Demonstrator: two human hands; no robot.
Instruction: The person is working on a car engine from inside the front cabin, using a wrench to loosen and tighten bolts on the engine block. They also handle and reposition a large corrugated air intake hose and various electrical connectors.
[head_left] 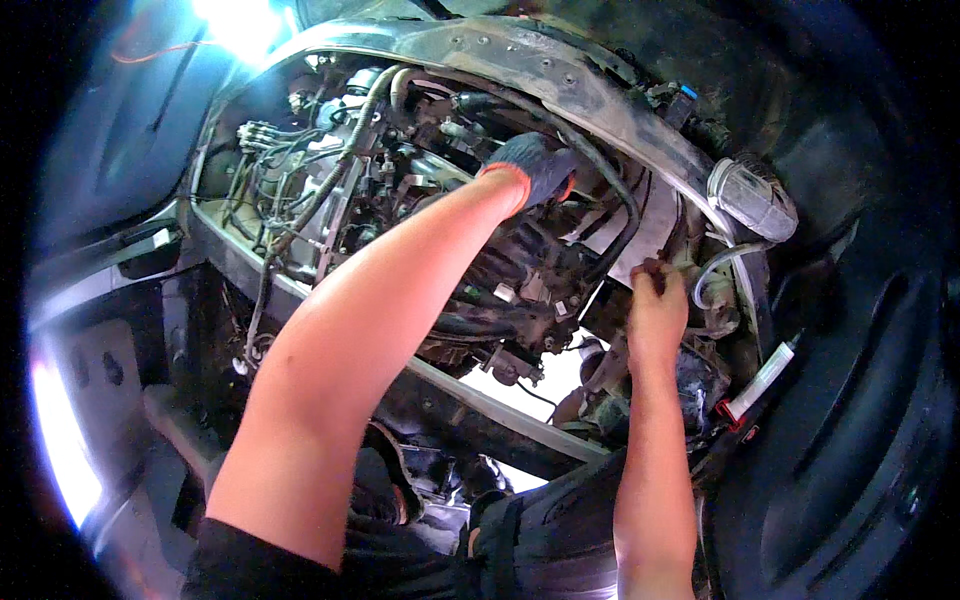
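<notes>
- Nearest, low in the view, the person's dark trouser legs (540,540) stand over a dark steel frame rail (470,425) that crosses below the engine bay.
- To the right, a slim white tube with a red cap (762,380) lies against the black inner wall.
- The bare right hand (655,310) reaches up at centre right, its grip pinched on a small dark part (655,268) just beside the thin clear hose (725,262); what the part is I cannot tell.
- In the middle sits the grimy dark engine block (520,280), with black rubber hoses (620,200) looping over it.
- Farther in, the left hand in a grey knit glove with an orange cuff (535,170) is pushed down among the hoses; whether its grip is clenched or released cannot be told, as the fingers are hidden.
- Far left, bundles of pale wiring (300,190) run along the bay.
- Farthest, the curved grey metal rim (560,70) arches over, with a clear ribbed lamp housing (752,198) at its right end.
</notes>
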